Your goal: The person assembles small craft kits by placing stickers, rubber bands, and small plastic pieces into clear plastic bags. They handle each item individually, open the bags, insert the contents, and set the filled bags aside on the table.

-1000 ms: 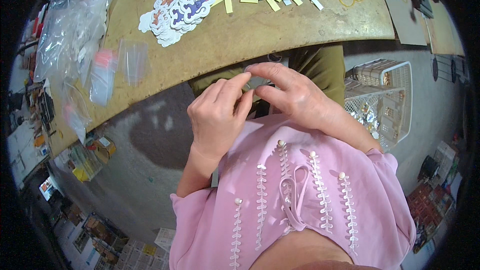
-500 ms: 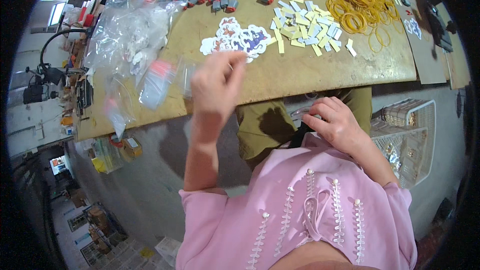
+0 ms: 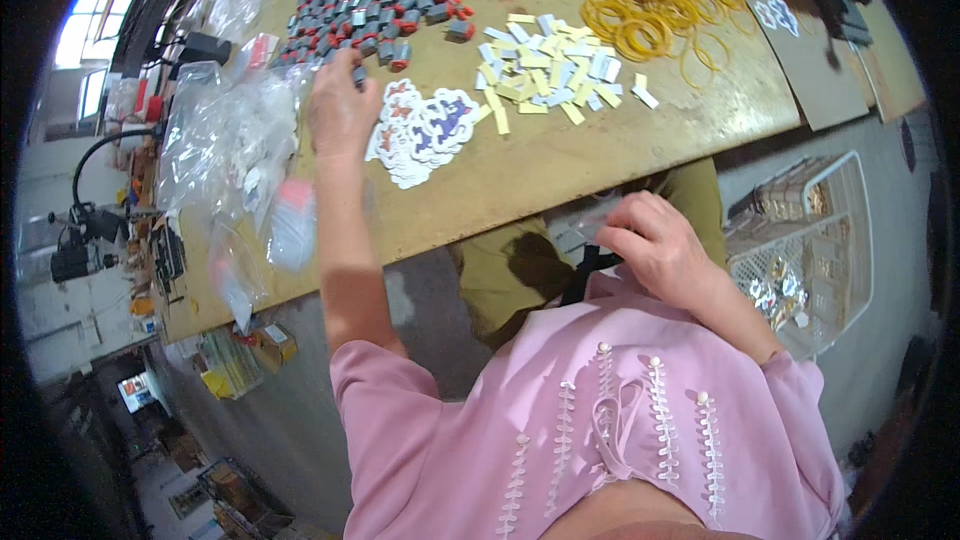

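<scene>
Step in hand, as judged: picking a part from stock. The next move would call for a clean pinch on one single piece out of a crowded heap, then carrying it back to the lap without dragging neighbours along.

- Left hand: stretched out over the counter, back of the hand up, fingers curled down at the near edge of the grey-and-red small parts. Fingertips touch or pinch one grey piece; which of the two cannot be told, as the hand hides its own tips.
- Right hand: low in the lap, below the counter edge, fingers bent and drawn together on a small clear packet; it looks pinched between thumb and fingers.
- Grey-and-red small parts: a loose heap at the far left of the counter, redder toward the middle.
- Printed sticker cut-outs: white-edged stack just right of the left hand.
- Yellow and white paper slips: scattered pile at mid-counter.
- Yellow rubber bands: tangle at the far right.
- Clear plastic bags: crumpled heap along the left end, just beside the left forearm.
- White wire basket: on the floor to the right, holding shiny packets.
</scene>
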Demonstrator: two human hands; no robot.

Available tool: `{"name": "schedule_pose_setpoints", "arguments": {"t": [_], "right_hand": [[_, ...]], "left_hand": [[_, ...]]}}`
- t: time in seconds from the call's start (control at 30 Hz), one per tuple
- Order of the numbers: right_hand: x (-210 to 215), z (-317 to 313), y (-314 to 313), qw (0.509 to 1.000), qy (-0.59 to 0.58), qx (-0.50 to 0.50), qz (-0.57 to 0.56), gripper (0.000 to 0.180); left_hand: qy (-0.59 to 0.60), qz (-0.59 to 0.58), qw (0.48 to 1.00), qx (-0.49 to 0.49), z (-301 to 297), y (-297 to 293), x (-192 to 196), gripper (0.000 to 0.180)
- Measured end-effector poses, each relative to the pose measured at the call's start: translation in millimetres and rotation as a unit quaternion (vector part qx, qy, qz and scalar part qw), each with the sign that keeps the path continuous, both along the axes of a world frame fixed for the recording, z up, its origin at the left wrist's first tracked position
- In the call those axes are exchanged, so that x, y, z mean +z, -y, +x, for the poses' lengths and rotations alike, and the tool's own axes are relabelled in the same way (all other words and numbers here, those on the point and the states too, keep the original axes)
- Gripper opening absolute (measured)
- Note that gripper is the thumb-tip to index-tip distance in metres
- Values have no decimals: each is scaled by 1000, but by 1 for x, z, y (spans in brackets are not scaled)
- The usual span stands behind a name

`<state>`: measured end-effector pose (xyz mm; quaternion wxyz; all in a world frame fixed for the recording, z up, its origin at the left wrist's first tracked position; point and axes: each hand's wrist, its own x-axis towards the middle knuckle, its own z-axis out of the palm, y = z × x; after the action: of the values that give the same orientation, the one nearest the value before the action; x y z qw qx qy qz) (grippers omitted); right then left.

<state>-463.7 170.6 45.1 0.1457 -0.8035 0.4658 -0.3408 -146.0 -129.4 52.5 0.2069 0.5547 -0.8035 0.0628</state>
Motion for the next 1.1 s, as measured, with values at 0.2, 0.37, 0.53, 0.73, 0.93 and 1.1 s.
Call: {"name": "schedule_pose_setpoints", "arguments": {"t": [0.2, 0.37, 0.53, 0.73, 0.93, 1.1], "right_hand": [[3, -8, 9, 999, 3, -19, -33, 20], [7, -8, 7, 999, 7, -20, -32, 29], [8, 2, 5, 999, 29, 6, -20, 22], [4, 7, 0, 999, 45, 25, 18, 22], [-2, 9, 1, 998, 55, -3, 25, 19], [-2, 5, 2, 999, 36, 13, 16, 20]], "left_hand": [[-176, 115, 978, -15, 0, -49, 15, 23], [-383, 232, 869, -211, -72, -170, 45, 28], [-286, 141, 892, -319, -100, -227, 43, 35], [-186, 139, 935, -267, -100, -241, 28, 32], [-160, 92, 951, -249, -107, -246, 11, 27], [-233, 230, 922, -206, -99, -243, 8, 24]]}}
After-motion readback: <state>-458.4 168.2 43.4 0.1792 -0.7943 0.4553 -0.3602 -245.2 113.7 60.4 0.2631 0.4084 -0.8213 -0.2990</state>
